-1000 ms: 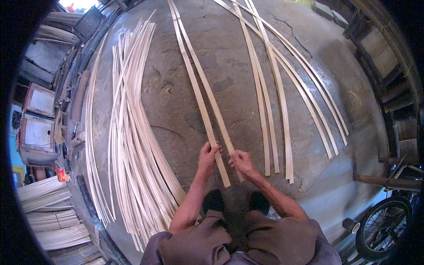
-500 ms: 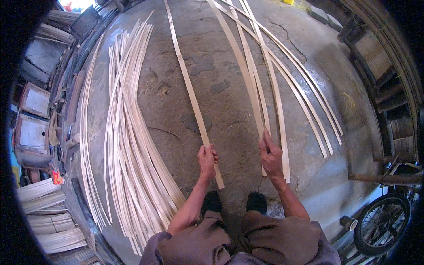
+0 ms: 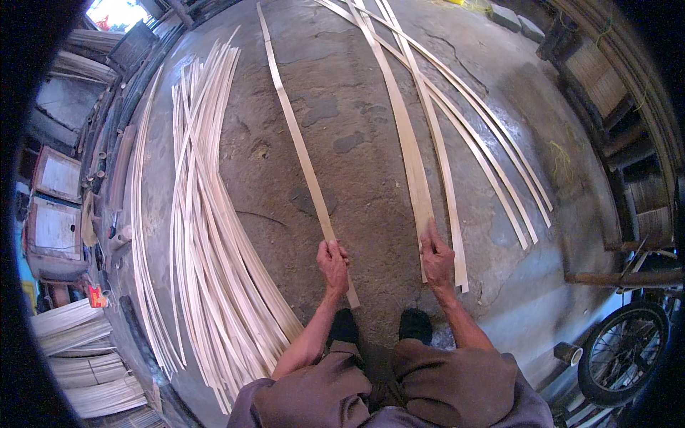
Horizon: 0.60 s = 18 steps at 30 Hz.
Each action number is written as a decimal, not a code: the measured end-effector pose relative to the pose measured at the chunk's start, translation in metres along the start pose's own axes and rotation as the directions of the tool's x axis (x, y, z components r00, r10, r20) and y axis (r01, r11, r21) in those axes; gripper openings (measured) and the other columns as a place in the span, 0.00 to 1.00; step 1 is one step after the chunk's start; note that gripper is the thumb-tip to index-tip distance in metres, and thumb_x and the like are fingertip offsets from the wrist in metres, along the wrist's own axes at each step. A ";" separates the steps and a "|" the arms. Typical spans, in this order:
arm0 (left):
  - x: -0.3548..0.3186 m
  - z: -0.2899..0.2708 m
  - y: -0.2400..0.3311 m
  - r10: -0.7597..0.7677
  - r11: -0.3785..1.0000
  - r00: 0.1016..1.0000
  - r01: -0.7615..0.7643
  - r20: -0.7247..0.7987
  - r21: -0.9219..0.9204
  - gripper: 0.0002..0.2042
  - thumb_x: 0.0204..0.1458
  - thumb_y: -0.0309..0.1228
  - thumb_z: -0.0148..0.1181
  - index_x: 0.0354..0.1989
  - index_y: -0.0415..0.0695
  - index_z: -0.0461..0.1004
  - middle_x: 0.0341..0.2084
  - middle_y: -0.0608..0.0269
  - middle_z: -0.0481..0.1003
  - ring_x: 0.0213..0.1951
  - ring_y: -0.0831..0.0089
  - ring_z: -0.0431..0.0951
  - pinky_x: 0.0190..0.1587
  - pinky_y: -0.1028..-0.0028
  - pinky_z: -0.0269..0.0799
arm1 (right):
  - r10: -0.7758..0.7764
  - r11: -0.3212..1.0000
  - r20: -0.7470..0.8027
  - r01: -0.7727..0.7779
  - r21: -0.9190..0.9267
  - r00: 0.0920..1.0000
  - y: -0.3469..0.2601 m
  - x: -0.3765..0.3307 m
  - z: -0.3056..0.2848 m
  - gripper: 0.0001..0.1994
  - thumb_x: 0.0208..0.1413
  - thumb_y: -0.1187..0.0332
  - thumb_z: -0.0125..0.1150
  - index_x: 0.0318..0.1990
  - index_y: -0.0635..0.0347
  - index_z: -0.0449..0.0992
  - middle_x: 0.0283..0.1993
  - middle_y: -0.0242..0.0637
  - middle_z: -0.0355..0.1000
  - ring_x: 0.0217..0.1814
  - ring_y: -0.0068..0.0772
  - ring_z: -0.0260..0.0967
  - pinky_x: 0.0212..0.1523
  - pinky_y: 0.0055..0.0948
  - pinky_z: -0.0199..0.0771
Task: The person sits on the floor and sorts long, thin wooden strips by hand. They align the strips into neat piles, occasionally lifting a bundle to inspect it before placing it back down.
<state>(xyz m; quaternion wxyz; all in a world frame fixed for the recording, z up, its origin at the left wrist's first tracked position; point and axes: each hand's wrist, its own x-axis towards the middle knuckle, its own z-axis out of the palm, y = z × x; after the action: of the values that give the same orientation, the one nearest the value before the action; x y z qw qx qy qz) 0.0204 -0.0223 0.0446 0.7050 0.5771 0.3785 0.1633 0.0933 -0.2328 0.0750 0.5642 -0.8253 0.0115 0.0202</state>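
My left hand (image 3: 332, 265) grips the near end of a long pale bamboo strip (image 3: 297, 146) that runs away over the concrete floor (image 3: 342, 114). My right hand (image 3: 436, 255) presses on the near end of another long strip (image 3: 404, 128), which lies beside several similar strips (image 3: 485, 164) fanned out to the right. My feet in dark shoes stand just below both hands.
A big heap of pale strips (image 3: 203, 235) lies on the floor to the left. Stacked strip bundles (image 3: 78, 357) and boxes line the far left. A wheel (image 3: 619, 353) and a small cup (image 3: 567, 352) sit at lower right; wooden racks line the right wall.
The two strips were together between my hands. My right hand has carried one strip to the right beside the fanned group; my left hand stays on the other strip.
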 end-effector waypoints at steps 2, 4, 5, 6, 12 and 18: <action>-0.001 0.001 0.003 0.046 0.999 0.999 -0.046 -0.010 0.010 0.12 0.64 0.36 0.42 0.35 0.42 0.67 0.18 0.70 0.65 0.17 0.84 0.63 0.18 0.80 0.60 | 0.036 0.999 0.030 -0.034 -0.035 0.999 -0.002 0.000 -0.003 0.22 0.62 0.59 0.55 0.62 0.52 0.65 0.20 0.28 0.65 0.23 0.17 0.60 0.25 0.23 0.65; -0.004 0.003 0.007 0.060 0.998 0.998 -0.059 -0.012 0.035 0.12 0.64 0.36 0.42 0.35 0.41 0.67 0.18 0.70 0.65 0.17 0.84 0.63 0.18 0.80 0.61 | 0.059 0.994 0.057 -0.054 -0.092 0.997 0.005 0.000 -0.005 0.22 0.62 0.59 0.54 0.62 0.51 0.65 0.20 0.28 0.66 0.23 0.17 0.60 0.26 0.23 0.66; -0.008 0.009 0.009 0.047 0.998 0.999 -0.047 -0.001 0.051 0.12 0.64 0.35 0.42 0.34 0.41 0.66 0.18 0.70 0.65 0.17 0.84 0.63 0.18 0.80 0.61 | 0.066 0.989 0.060 -0.057 -0.136 0.996 0.019 0.000 -0.008 0.22 0.62 0.59 0.54 0.62 0.50 0.65 0.20 0.29 0.67 0.24 0.17 0.61 0.26 0.23 0.66; -0.013 0.012 0.011 0.032 0.997 0.999 -0.032 0.006 0.072 0.12 0.65 0.35 0.42 0.34 0.41 0.66 0.18 0.70 0.65 0.17 0.84 0.63 0.18 0.80 0.61 | 0.078 0.982 0.067 -0.065 -0.178 0.995 0.028 -0.001 -0.010 0.22 0.62 0.59 0.54 0.62 0.50 0.65 0.20 0.30 0.67 0.24 0.17 0.62 0.26 0.23 0.67; -0.029 0.021 -0.001 -0.034 0.996 0.998 0.030 0.050 0.082 0.12 0.64 0.36 0.42 0.35 0.42 0.67 0.19 0.69 0.66 0.18 0.83 0.65 0.19 0.80 0.62 | -0.041 0.939 0.091 0.069 -0.338 0.995 0.044 -0.002 -0.016 0.25 0.61 0.60 0.53 0.64 0.58 0.61 0.28 0.51 0.71 0.28 0.38 0.68 0.34 0.36 0.70; -0.036 0.033 -0.031 0.071 0.953 0.903 -0.186 0.423 0.238 0.14 0.64 0.38 0.44 0.35 0.39 0.69 0.23 0.66 0.68 0.25 0.79 0.67 0.29 0.75 0.67 | 0.085 0.983 0.458 0.000 -0.184 0.885 -0.006 -0.025 0.012 0.29 0.63 0.59 0.51 0.64 0.71 0.56 0.41 0.50 0.71 0.42 0.42 0.68 0.46 0.36 0.69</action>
<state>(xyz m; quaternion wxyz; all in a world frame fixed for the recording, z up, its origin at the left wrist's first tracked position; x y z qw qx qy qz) 0.0142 -0.0772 0.0293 0.6699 0.7137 0.2019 0.0318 0.0681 -0.2197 0.0776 0.4737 -0.8433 -0.1074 0.2300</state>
